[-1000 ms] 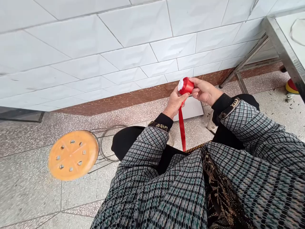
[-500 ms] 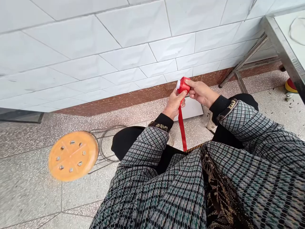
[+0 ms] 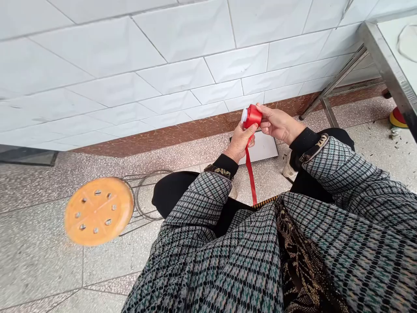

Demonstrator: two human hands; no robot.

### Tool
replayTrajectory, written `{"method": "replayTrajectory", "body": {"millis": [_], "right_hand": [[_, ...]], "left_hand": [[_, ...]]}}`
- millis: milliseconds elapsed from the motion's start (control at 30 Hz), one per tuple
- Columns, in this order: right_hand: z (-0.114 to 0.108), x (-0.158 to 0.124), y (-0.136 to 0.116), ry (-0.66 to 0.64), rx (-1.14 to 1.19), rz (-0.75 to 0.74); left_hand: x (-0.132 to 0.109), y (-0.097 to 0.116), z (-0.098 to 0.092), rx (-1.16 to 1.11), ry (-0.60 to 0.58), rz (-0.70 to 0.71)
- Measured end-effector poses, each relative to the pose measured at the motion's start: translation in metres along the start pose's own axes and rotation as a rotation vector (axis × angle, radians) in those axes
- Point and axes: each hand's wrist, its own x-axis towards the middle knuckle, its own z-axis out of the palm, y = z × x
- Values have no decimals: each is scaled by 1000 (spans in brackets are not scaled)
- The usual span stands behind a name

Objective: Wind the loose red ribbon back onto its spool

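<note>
A roll of red ribbon [image 3: 253, 115] with a white spool end is held up in front of me, near the foot of the tiled wall. My left hand [image 3: 240, 140] is closed around its lower side, the thumb pressed on the red ribbon. At its right side, my right hand [image 3: 276, 123] touches the roll with thumb and fingertips; part of those fingers is hidden behind it. From below my left hand a loose ribbon tail [image 3: 250, 178] hangs down toward my lap.
An orange round stool [image 3: 99, 211] with wire legs stands on the left. On the right is a metal-framed table [image 3: 391, 65]. A white flat box-like thing [image 3: 262, 148] lies on the floor beyond my hands. A red and yellow object [image 3: 397, 117] sits under the table.
My right thumb has shifted from the face of the roll to its upper right edge, and the right hand has moved slightly to the right. The left hand keeps its hold.
</note>
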Motion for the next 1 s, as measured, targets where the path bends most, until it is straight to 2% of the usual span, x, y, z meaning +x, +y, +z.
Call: {"method": "replayTrajectory", "body": {"millis": [167, 433, 567, 733, 867, 1000], "right_hand": [[4, -2, 9, 25, -121, -122], [-5, 5, -10, 70, -129, 26], [-6, 5, -6, 42, -78, 8], [0, 3, 5, 11, -134, -38], [1, 2, 8, 56, -108, -63], [-2, 4, -3, 73, -36, 27]], "left_hand": [[-1, 1, 4, -28, 13, -32], [-1, 1, 3, 83, -17, -25], [0, -1, 2, 23, -5, -39], [1, -1, 0, -49, 14, -39], [1, -1, 1, 17, 10, -50], [-1, 0, 3, 113, 28, -42]]}}
